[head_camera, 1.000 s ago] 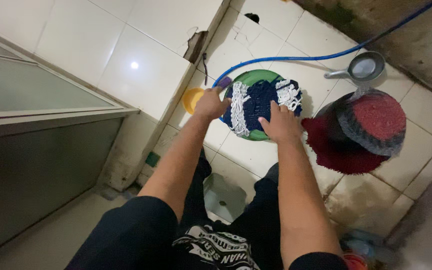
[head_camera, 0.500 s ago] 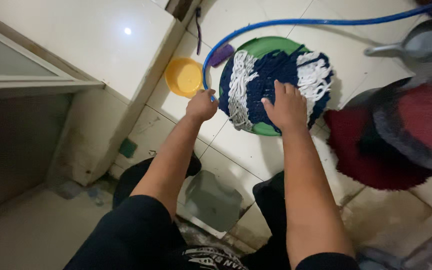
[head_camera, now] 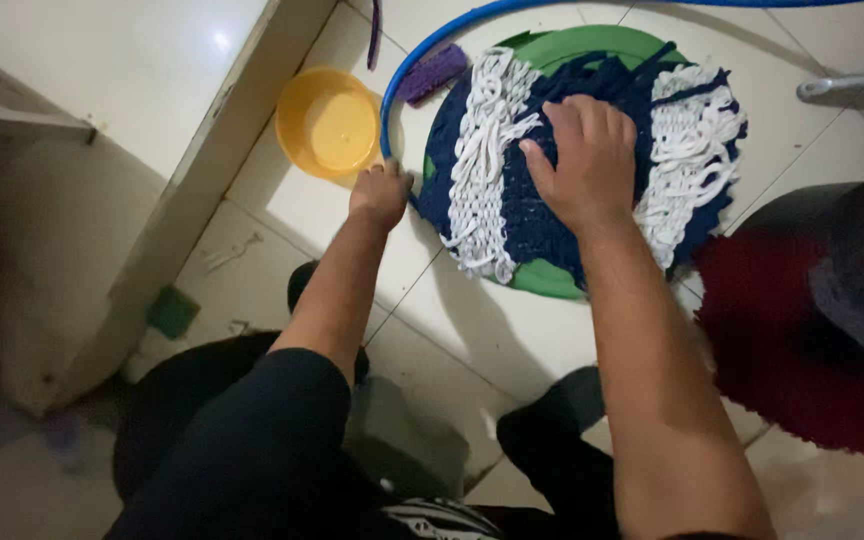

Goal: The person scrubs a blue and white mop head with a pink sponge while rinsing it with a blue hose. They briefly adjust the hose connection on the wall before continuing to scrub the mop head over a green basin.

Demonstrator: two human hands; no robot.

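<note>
Both hands have closed in: my left hand now grips the blue hose beside the green basin, while my right hand presses flat and open on the navy-and-white rug at upper centre.

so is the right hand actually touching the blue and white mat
Touching. The head view shows the right hand lying palm-down on the blue and white mat, fingers spread across its dark middle band, with no gap visible beneath them.

Shaggy cloth mat, glossy tiles
</note>
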